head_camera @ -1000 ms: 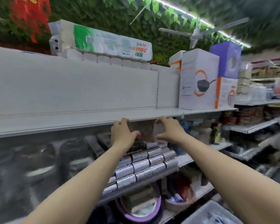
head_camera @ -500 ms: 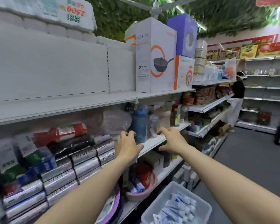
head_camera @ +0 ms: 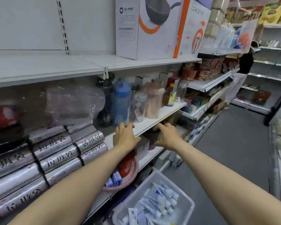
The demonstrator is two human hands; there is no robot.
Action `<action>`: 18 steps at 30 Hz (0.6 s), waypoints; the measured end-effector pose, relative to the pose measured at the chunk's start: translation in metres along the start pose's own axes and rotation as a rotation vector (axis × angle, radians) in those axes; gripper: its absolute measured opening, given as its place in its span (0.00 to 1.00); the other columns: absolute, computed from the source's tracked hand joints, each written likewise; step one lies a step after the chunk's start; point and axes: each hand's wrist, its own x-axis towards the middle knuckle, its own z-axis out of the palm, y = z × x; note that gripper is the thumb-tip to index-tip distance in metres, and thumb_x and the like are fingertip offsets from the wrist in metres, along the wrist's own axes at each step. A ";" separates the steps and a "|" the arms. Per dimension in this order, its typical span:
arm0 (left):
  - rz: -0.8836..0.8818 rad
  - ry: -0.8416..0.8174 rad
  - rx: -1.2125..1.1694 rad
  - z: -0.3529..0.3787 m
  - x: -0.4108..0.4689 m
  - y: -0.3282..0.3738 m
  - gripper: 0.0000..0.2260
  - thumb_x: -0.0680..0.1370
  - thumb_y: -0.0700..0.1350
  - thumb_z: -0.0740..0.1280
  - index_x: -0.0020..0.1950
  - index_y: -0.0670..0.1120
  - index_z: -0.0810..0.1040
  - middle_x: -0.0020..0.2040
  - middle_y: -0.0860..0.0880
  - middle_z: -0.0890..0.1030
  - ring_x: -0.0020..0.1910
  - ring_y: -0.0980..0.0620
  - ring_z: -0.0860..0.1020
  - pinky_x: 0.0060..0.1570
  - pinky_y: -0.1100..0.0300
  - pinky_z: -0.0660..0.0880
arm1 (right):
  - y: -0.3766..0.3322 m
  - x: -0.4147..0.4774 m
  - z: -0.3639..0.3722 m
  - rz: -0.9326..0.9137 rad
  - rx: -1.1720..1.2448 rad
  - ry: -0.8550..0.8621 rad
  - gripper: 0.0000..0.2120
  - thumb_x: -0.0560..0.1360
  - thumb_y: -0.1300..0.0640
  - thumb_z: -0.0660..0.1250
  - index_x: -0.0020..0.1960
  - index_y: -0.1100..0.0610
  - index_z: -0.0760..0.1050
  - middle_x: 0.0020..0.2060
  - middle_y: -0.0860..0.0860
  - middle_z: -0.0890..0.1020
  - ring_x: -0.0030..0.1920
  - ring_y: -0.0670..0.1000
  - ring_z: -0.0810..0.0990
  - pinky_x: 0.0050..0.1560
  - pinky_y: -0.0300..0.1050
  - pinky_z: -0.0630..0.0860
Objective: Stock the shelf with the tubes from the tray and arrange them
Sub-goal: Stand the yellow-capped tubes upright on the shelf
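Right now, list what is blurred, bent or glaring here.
Head view: wide-angle lens bows the bottle shelf; motion smear softens the blue bottle, the left hand and the right hand; glare streaks the silver rolls; the tubes in the tray look sharper.

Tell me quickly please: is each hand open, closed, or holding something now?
Left hand: open, fingers straight over the edge of the bottle shelf, holding nothing.
Right hand: open, stretched out below it, holding nothing.
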 end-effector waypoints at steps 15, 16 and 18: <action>-0.688 -0.162 -0.052 0.207 -0.016 -0.067 0.26 0.70 0.56 0.73 0.65 0.50 0.73 0.62 0.42 0.72 0.64 0.41 0.69 0.62 0.51 0.70 | 0.111 0.112 0.187 -0.241 0.028 -0.539 0.29 0.67 0.51 0.77 0.65 0.53 0.71 0.58 0.60 0.75 0.61 0.61 0.73 0.57 0.46 0.70; -0.746 -0.194 -0.059 0.222 -0.029 -0.074 0.26 0.70 0.56 0.73 0.65 0.50 0.73 0.62 0.42 0.72 0.64 0.41 0.70 0.62 0.52 0.70 | 0.116 0.106 0.208 -0.242 0.033 -0.595 0.28 0.68 0.51 0.77 0.64 0.54 0.72 0.58 0.60 0.76 0.61 0.60 0.74 0.57 0.46 0.69; -0.867 -0.260 -0.097 0.253 -0.056 -0.088 0.25 0.71 0.55 0.72 0.66 0.49 0.73 0.64 0.42 0.71 0.64 0.41 0.71 0.62 0.53 0.70 | 0.127 0.089 0.247 -0.226 0.067 -0.715 0.26 0.69 0.51 0.77 0.63 0.55 0.72 0.59 0.58 0.76 0.61 0.58 0.74 0.56 0.45 0.69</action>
